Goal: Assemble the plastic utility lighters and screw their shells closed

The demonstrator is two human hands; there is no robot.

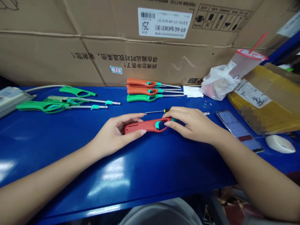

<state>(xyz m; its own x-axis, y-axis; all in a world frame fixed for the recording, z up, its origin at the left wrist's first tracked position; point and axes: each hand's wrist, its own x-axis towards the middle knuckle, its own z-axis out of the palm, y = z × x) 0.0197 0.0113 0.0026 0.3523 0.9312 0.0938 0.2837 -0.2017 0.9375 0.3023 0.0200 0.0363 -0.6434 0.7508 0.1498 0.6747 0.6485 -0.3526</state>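
Observation:
A red long-necked gas lighter (148, 125) with a turquoise trigger lies level between my hands, low over the blue table. Fingers and thumb of my left hand (119, 129) close round its handle end. My right hand (187, 123) grips the trigger-guard end and hides most of the metal neck, whose tip shows to the right. Just behind the lighter is a thin screwdriver (154, 112), its yellow-and-black handle partly covered by my right hand. Farther back, orange lighters (140, 90) and a green lighter (140, 98) lie side by side.
At the left lie green lighter parts (42, 106) near a white device (10, 98). A large carton (93, 59) stands along the back. On the right are a bagged drink cup (243, 64), a yellow parcel (276, 109), a phone (236, 129) and a white mouse (280, 144).

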